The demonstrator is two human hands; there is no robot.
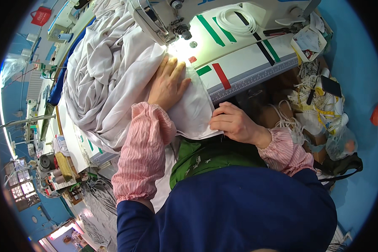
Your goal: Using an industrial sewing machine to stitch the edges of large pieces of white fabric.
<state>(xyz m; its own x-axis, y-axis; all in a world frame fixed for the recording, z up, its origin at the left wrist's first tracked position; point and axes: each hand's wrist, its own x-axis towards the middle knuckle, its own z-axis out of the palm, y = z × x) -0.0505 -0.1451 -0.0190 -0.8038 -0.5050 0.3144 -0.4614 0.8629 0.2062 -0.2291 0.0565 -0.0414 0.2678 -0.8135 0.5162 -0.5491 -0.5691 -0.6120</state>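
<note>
A large heap of white fabric covers the left of the sewing table, and one edge runs up under the lit needle area of the sewing machine. My left hand lies flat on this fabric just in front of the needle, fingers stretched toward it. At the table's front edge, my right hand pinches the hanging corner of the same fabric between thumb and fingers. The cloth spans flat between both hands. Pink striped sleeve covers are on both forearms.
A ruler strip runs along the table's front edge, with red tape and green and black strips nearby. Coiled white cord lies behind. At right stand a small box and a pile of tapes and spools.
</note>
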